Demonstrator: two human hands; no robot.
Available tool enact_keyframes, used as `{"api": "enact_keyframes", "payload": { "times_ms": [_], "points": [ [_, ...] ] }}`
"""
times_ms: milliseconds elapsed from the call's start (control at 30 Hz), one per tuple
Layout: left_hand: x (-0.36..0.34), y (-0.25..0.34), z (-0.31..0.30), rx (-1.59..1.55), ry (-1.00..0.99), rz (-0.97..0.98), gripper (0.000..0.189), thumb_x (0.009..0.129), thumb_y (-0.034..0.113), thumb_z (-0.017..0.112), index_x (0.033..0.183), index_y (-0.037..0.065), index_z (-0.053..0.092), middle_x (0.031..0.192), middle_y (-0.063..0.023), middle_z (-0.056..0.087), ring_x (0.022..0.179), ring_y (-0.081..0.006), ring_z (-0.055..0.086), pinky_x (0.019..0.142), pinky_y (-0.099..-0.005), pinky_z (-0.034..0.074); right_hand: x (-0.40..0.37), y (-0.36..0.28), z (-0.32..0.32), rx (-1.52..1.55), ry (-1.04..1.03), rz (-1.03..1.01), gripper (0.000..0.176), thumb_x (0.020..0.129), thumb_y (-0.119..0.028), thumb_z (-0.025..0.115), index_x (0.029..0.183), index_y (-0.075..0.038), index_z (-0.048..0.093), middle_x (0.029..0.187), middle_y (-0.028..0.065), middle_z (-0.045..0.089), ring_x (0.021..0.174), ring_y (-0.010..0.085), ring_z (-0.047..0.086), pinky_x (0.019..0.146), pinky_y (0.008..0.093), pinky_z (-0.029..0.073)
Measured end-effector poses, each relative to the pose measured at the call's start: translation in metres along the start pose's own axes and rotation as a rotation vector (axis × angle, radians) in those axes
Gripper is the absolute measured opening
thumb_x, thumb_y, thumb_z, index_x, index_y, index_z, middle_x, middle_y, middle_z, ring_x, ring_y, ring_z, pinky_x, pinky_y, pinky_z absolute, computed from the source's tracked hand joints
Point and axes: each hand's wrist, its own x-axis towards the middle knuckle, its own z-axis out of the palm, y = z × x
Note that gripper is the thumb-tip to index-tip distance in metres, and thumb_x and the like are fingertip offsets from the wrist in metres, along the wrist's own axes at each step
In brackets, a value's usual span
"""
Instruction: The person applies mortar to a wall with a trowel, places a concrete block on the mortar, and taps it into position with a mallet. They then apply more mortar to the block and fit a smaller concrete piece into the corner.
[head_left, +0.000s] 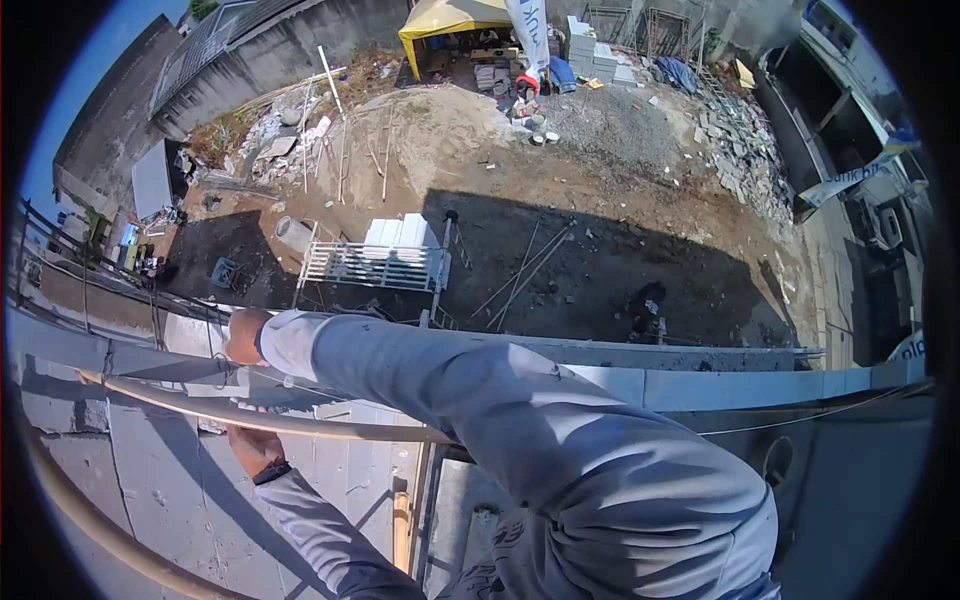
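Observation:
My right hand (246,337) reaches far left across the top of a block wall (480,376). It looks closed beside a pale block-like piece (190,335); what its fingers grip, if anything, is hidden. Below it, my left hand (257,449) is raised against the near side of the wall, palm partly showing. A long wooden pole (270,419) crosses in front of its fingertips, so their grip cannot be made out. A thin wire or string (219,362) hangs near both hands.
Beyond the wall the ground drops away. Down there stand a white metal rack (370,266) with white blocks (400,235), a yellow canopy (455,18), and a gravel heap (610,125). Another pole (95,520) curves at lower left. A taut string (800,418) runs right.

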Motion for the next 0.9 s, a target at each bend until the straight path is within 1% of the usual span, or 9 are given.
{"api": "enact_keyframes", "payload": {
  "times_ms": [100, 233, 267, 300, 367, 467, 633, 767, 900],
  "points": [
    [-0.01, -0.046, -0.051, -0.062, -0.006, -0.118, 0.038, 0.089, 0.032, 0.051, 0.116, 0.005, 0.051, 0.102, -0.0048, 0.058, 0.09, -0.0131, 0.056, 0.079, -0.024, 0.047, 0.071, 0.017, 0.06, -0.586, 0.253, 0.13, 0.02, 0.068, -0.02, 0.06, 0.074, -0.004, 0.069, 0.077, 0.0169, 0.066, 0.079, 0.0294, 0.065, 0.069, 0.0375, 0.051],
    [-0.071, -0.158, -0.116, -0.013, 0.028, -0.362, 0.028, 0.085, 0.034, 0.059, 0.101, 0.011, 0.056, 0.093, -0.0006, 0.059, 0.087, -0.0102, 0.054, 0.073, -0.0271, 0.047, -0.143, -0.01, -0.05, -0.149, 0.495, 0.113, 0.024, 0.065, -0.018, 0.06, 0.076, 0.003, 0.067, 0.08, 0.0215, 0.064, 0.081, 0.0344, 0.063, 0.073, 0.0389, 0.05],
    [-0.09, -0.164, -0.141, 0.152, -0.5, -0.746, 0.026, 0.084, 0.035, 0.059, 0.096, 0.012, 0.056, 0.09, 0.0, 0.058, 0.085, -0.0092, 0.053, 0.074, -0.0287, 0.046, -0.161, -0.006, -0.052, -0.193, 0.661, 0.197, 0.026, 0.066, -0.019, 0.06, 0.077, 0.003, 0.066, 0.079, 0.0226, 0.063, 0.08, 0.036, 0.062, 0.073, 0.0397, 0.05],
    [-0.093, -0.238, -0.167, -0.005, 0.076, -0.625, 0.024, 0.084, 0.034, 0.058, 0.092, 0.012, 0.055, 0.084, 0.0007, 0.056, 0.076, -0.0102, 0.052, 0.075, -0.0316, 0.046, -0.207, 0.0, -0.067, -0.221, 0.717, 0.229, 0.026, 0.066, -0.019, 0.06, 0.077, 0.003, 0.066, 0.079, 0.0226, 0.063, 0.08, 0.036, 0.062, 0.073, 0.0397, 0.05],
    [-0.211, -0.27, -0.152, 0.291, -0.011, -0.698, 0.017, 0.085, 0.028, 0.054, 0.077, 0.012, 0.053, 0.065, 0.0044, 0.048, 0.061, -0.01, 0.047, 0.068, -0.0289, 0.045, -0.32, 0.001, -0.087, -0.107, 0.543, -0.041, 0.031, 0.068, -0.024, 0.061, 0.077, 0.005, 0.065, 0.078, 0.0249, 0.062, 0.08, 0.0393, 0.06, 0.073, 0.0417, 0.049],
    [-0.248, -0.351, -0.216, 0.18, -0.685, -1.105, 0.022, 0.085, 0.03, 0.053, 0.09, 0.009, 0.056, 0.068, 0.0001, 0.049, 0.06, -0.0119, 0.048, 0.06, -0.0301, 0.046, -0.382, 0.033, -0.077, -0.082, 0.602, -0.029, 0.03, 0.072, -0.026, 0.061, 0.078, 0.003, 0.063, 0.074, 0.0249, 0.06, 0.077, 0.0391, 0.059, 0.069, 0.0436, 0.046],
    [-0.373, -0.31, -0.142, 0.995, -1.01, -0.609, 0.021, 0.086, 0.023, 0.052, 0.098, 0.006, 0.056, 0.079, -0.0056, 0.058, 0.066, -0.0175, 0.057, 0.057, -0.033, 0.05, -0.5, 0.014, -0.063, -0.001, 0.697, -0.043, 0.02, 0.074, -0.021, 0.06, 0.078, -0.002, 0.063, 0.075, 0.0229, 0.06, 0.073, 0.039, 0.057, 0.064, 0.0453, 0.044],
    [-0.336, -0.352, -0.127, 0.845, -1.086, -0.871, 0.021, 0.085, 0.02, 0.055, 0.098, 0.003, 0.055, 0.081, -0.0091, 0.059, 0.065, -0.0194, 0.059, 0.052, -0.0327, 0.05, -0.565, 0.015, -0.061, -0.116, 0.677, -0.026, 0.021, 0.074, -0.022, 0.061, 0.078, -0.001, 0.061, 0.074, 0.0223, 0.06, 0.073, 0.0391, 0.057, 0.064, 0.0448, 0.044],
    [-0.352, -0.36, -0.071, 0.905, -0.949, -0.663, 0.022, 0.085, 0.023, 0.057, 0.092, 0.003, 0.056, 0.07, -0.0069, 0.057, 0.055, -0.0167, 0.056, 0.044, -0.0271, 0.045, -0.643, 0.026, -0.082, -0.18, 0.782, -0.081, 0.018, 0.074, -0.019, 0.06, 0.08, -0.002, 0.061, 0.075, 0.0204, 0.06, 0.073, 0.0367, 0.059, 0.064, 0.0428, 0.044]
  ]
}}
